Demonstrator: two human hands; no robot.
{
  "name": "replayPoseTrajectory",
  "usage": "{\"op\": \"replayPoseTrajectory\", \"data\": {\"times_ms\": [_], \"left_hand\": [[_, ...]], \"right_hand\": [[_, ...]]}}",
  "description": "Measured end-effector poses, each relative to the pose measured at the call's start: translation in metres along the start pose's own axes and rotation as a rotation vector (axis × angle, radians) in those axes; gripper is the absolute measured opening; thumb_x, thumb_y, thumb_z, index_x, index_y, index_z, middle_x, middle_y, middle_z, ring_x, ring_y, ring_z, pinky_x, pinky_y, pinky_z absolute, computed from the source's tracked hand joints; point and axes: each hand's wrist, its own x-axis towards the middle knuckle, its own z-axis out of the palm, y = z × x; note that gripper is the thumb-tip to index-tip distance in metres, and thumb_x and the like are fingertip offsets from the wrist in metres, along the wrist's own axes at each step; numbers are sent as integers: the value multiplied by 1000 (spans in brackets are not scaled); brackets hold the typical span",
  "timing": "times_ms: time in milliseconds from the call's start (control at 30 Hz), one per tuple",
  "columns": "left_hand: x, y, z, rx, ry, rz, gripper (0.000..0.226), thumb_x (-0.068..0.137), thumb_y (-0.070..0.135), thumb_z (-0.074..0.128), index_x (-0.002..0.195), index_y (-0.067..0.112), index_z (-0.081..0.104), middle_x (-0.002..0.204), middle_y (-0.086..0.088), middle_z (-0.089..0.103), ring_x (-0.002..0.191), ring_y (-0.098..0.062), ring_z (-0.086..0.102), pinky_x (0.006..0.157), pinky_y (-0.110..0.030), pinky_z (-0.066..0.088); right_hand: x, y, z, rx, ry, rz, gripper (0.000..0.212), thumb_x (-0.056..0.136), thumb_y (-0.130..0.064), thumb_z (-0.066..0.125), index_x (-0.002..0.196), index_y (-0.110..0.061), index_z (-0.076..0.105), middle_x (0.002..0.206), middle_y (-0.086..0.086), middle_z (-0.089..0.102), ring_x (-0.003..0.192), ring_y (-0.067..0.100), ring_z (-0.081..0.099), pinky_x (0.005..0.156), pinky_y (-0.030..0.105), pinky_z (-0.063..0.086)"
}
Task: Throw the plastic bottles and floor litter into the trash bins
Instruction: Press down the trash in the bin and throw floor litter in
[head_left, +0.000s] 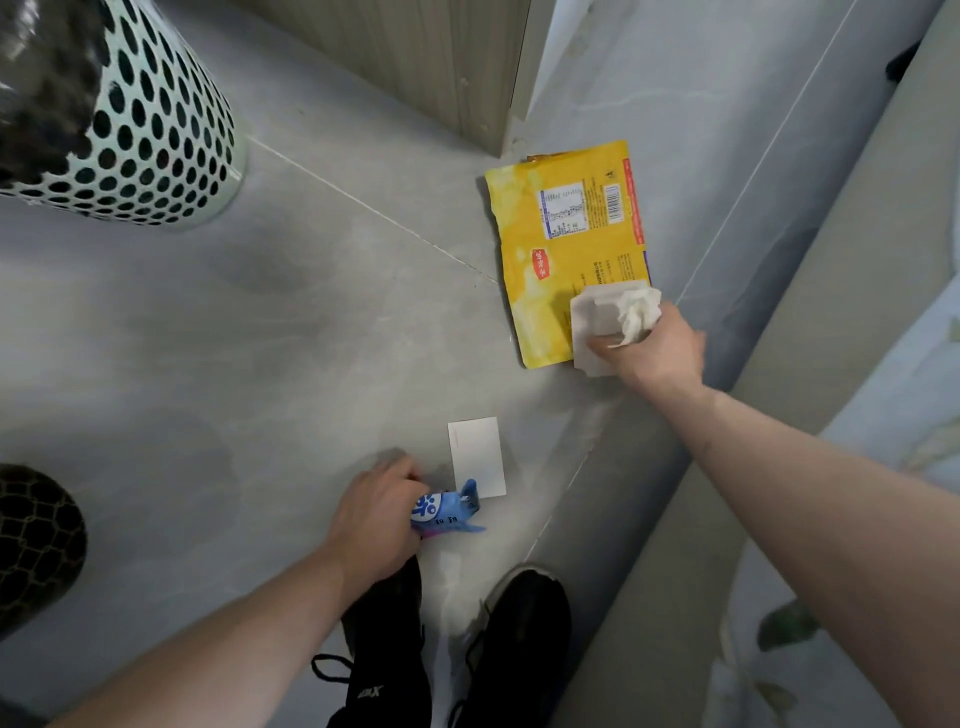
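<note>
My right hand (652, 351) grips a bunch of white paper and crumpled tissue (613, 319), held just over the lower right corner of a large yellow snack bag (563, 244) lying flat on the grey floor. My left hand (376, 519) holds a crumpled blue wrapper (447, 512) low above the floor. A small white card (477, 457) lies on the floor just beyond that wrapper. A pale green perforated trash bin (156, 135) with a black liner stands at the upper left.
A dark mesh bin (36, 535) sits at the left edge. My black shoes (519, 639) are at the bottom centre. A wooden cabinet corner (467, 88) stands beyond the yellow bag. A bed frame edge (779, 395) runs diagonally along the right.
</note>
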Motion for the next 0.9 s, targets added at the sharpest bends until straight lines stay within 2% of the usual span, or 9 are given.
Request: {"op": "replayPoseTrajectory", "data": {"times_ms": [100,200,267,367,500,633,700,800,900], "left_hand": [[18,13,-5,-93,40,48,28,59,41,80,80,23,74,133,7,53,114,-20,49,87,-33,49],[42,37,-6,-73,60,78,20,59,14,75,77,22,72,157,0,34,140,-24,33,104,-37,44],[56,51,-3,-39,61,62,23,66,3,69,79,21,72,158,-2,30,143,-27,26,104,-41,44],[61,60,7,-73,38,-32,26,76,-3,63,90,17,71,144,2,32,127,-25,34,95,-40,48],[53,55,3,-152,4,-184,27,78,3,69,102,17,68,120,0,53,103,-28,60,80,-36,50],[13,47,-31,-250,62,-328,13,79,26,73,79,16,65,87,-9,71,86,-36,67,71,-37,52],[-21,42,-55,-330,109,-403,27,78,26,73,63,17,53,71,-7,68,73,-35,65,63,-35,50],[-79,34,-96,-407,166,-518,34,77,28,77,58,16,52,59,-1,62,61,-24,61,54,-30,43],[-130,29,-132,-499,221,-647,31,78,29,78,61,13,58,58,-1,63,60,-23,62,53,-30,44]], "right_hand": [[21,-2,11,-81,-15,25,83,63,-73,74,128,-24,57,133,10,56,131,36,43,106,43,42],[26,-1,22,-22,44,58,74,73,-56,83,130,-17,55,151,13,33,140,36,30,114,42,35],[28,5,26,-4,53,88,75,74,-56,83,132,-18,55,150,14,33,138,38,33,113,43,36],[25,11,22,-6,-23,103,86,61,-68,82,131,-24,58,135,11,55,130,36,49,105,42,45],[-4,21,9,153,-43,38,64,75,-36,89,128,-13,60,127,7,67,116,31,63,82,32,47],[-67,28,-9,189,-54,7,48,84,-29,82,126,-16,63,123,6,70,112,29,65,80,30,45],[-100,29,-24,208,-76,14,43,87,-26,78,127,-16,63,118,4,70,111,27,65,80,29,42],[-151,21,-52,218,-128,21,41,90,-25,74,128,-15,61,110,-1,66,109,25,63,81,30,42],[-194,13,-76,220,-175,32,41,91,-28,73,127,-15,61,110,-1,68,107,25,65,81,31,45]]}}
